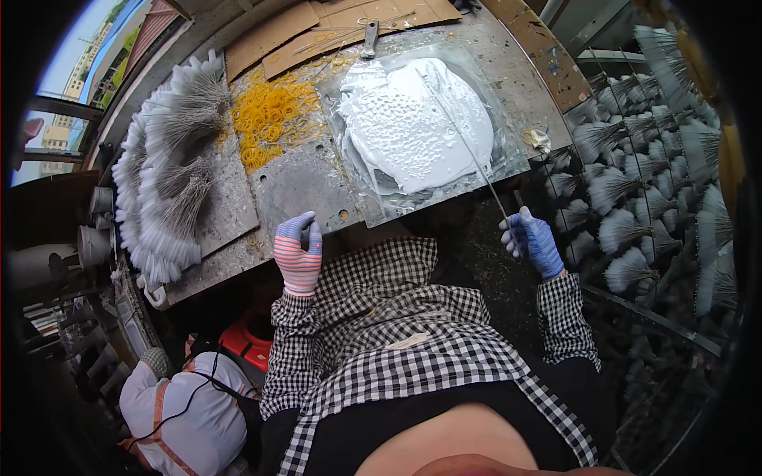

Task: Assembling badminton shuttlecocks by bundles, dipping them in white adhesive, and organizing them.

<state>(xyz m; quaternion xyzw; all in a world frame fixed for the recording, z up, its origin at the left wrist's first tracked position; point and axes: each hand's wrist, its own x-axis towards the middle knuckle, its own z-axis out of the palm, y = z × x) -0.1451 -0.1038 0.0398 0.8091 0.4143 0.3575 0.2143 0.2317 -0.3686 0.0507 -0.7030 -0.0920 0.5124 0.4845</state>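
My right hand (533, 242), in a blue-striped glove, is closed round the near end of a thin metal rod (490, 184). The rod slants away to the left, its far part lying over a broad round mass of thick white paste (413, 127). This paste, pitted and lumpy on top, sits on a plastic-covered board (381, 208). At the table's near edge is my left hand (298, 255), in a pink-and-blue striped glove. Its fingers are loosely bent with a gap by the thumb, and I see nothing in them. A grey metal plate (302, 186) lies just beyond it.
Yellow rubber bands (270, 115) are heaped left of the paste. Wire-stemmed bundles of white bristles (171, 170) line the table's left side. A scraper (370, 40) lies behind the paste, near flat cardboard (341, 32). Racks of bristle bundles (627, 226) stand at right.
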